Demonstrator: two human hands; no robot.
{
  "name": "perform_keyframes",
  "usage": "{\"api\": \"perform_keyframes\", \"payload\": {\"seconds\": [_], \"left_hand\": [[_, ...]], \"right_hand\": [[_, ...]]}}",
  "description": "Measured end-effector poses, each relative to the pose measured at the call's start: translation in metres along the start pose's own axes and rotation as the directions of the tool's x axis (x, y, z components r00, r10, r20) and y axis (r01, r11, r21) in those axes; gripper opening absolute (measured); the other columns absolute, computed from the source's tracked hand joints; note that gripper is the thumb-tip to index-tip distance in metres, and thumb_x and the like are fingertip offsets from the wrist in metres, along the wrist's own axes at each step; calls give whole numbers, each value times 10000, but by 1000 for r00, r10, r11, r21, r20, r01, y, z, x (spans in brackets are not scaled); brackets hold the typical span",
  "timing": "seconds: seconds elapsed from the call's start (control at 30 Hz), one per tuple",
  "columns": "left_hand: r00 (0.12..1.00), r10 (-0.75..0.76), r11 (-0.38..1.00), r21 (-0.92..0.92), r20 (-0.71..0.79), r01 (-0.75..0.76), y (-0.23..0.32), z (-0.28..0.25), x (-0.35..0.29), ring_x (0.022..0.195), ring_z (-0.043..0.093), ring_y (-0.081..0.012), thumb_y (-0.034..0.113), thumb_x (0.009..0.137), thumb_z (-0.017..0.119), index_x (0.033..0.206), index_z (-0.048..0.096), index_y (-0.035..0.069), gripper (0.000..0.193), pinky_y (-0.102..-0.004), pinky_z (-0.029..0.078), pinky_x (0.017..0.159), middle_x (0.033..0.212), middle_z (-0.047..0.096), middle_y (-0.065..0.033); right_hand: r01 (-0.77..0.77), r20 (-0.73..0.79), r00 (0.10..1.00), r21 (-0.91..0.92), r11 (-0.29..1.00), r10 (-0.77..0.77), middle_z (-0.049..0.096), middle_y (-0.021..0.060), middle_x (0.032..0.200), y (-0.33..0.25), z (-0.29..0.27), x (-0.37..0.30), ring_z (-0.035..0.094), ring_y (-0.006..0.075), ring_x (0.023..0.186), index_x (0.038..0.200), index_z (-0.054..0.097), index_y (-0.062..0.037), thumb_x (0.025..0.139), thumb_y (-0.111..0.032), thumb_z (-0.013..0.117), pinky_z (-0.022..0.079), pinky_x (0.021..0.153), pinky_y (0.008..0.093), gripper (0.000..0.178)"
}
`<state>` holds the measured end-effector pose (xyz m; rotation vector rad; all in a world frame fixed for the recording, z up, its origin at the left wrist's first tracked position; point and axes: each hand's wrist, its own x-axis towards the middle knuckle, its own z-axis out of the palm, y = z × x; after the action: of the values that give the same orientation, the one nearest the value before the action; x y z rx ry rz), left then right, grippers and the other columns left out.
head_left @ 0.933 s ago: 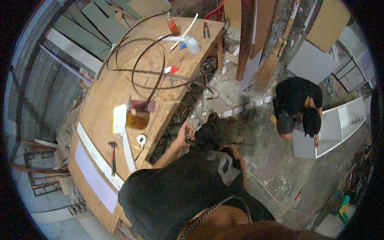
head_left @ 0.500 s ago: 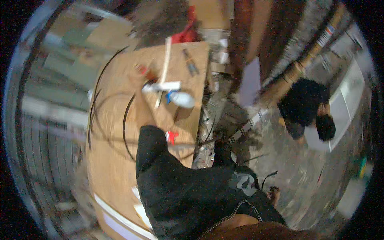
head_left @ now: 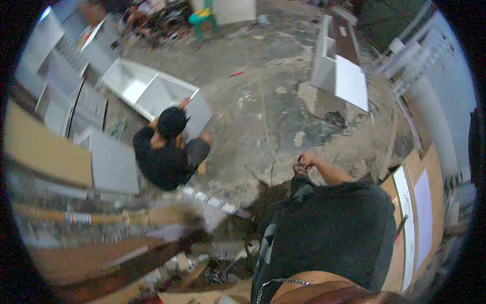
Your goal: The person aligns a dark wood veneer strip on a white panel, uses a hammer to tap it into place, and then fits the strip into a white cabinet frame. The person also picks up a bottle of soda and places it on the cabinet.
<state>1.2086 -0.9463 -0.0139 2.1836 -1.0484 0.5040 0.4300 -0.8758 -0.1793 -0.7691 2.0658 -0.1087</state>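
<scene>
My right hand (head_left: pixel 307 159) reaches out past the black shirt (head_left: pixel 329 230), low over the concrete floor, and my foot (head_left: pixel 300 169) shows just below it. The fingers are curled together; whatever they may hold is too small and blurred to make out. My left hand is out of view. To my right stands a wooden board bench (head_left: pixel 400 256) with a white strip (head_left: pixel 403 202) along it. On that strip lies a slim red-and-black tool (head_left: pixel 401 229).
A person in black (head_left: pixel 164 147) crouches at the left beside an open white cabinet (head_left: pixel 129 81). Another white cabinet (head_left: pixel 324 61) stands at the far right, a white panel (head_left: pixel 352 83) leaning by it. Scraps (head_left: pixel 217 268) litter the near floor; a green stool (head_left: pixel 200 20) stands at the back.
The view has swung from the bench top, with its spray bottle and pliers, toward the open floor. The hand over the bench has left view; my right hand now shows.
</scene>
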Motion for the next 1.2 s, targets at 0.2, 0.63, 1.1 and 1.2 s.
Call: {"api": "perform_keyframes", "payload": {"seconds": [0.2, 0.63, 1.1, 1.2], "left_hand": [[981, 186, 934, -300, -55, -194, 248, 51, -95, 859, 633, -244, 203, 747, 804, 1135, 575, -48, 517, -333, 522, 786, 993, 658, -146], [51, 837, 285, -514, 544, 809, 799, -161, -551, 1054, 607, -252, -34, 751, 735, 1246, 485, -32, 555, -402, 516, 910, 1181, 601, -144], [-829, 531, 644, -553, -175, 529, 1009, -217, -826, 1208, 524, -275, 97, 630, 887, 1418, 378, 45, 940, -408, 455, 1008, 1342, 508, -160], [-776, 510, 138, -855, -372, 501, 1048, -134, -902, 1182, 557, -288, 169, 725, 834, 1263, 553, 17, 626, -403, 483, 954, 1330, 547, -132]], "right_hand": [[63, -197, 980, 174, 983, -28, 698, 116, 836, 143, -79, 31, 685, 223, 694, 953, 681, -71, 815, -328, 708, 544, 546, 368, 292], [290, -356, 844, 932, -218, -401, 611, 104, 1162, 185, -261, -77, 599, 179, 1011, 1221, 541, -2, 941, -469, 557, 472, 913, 328, 544], [887, -390, 426, 1, -462, 817, 614, 55, 1120, 374, -525, -84, 600, 218, 1053, 1196, 523, -99, 908, -399, 618, 481, 956, 403, 427], [963, -385, 241, -17, -267, 891, 610, 30, 1081, 426, -586, -109, 600, 188, 1018, 1189, 521, -108, 898, -337, 646, 479, 939, 373, 391]]}}
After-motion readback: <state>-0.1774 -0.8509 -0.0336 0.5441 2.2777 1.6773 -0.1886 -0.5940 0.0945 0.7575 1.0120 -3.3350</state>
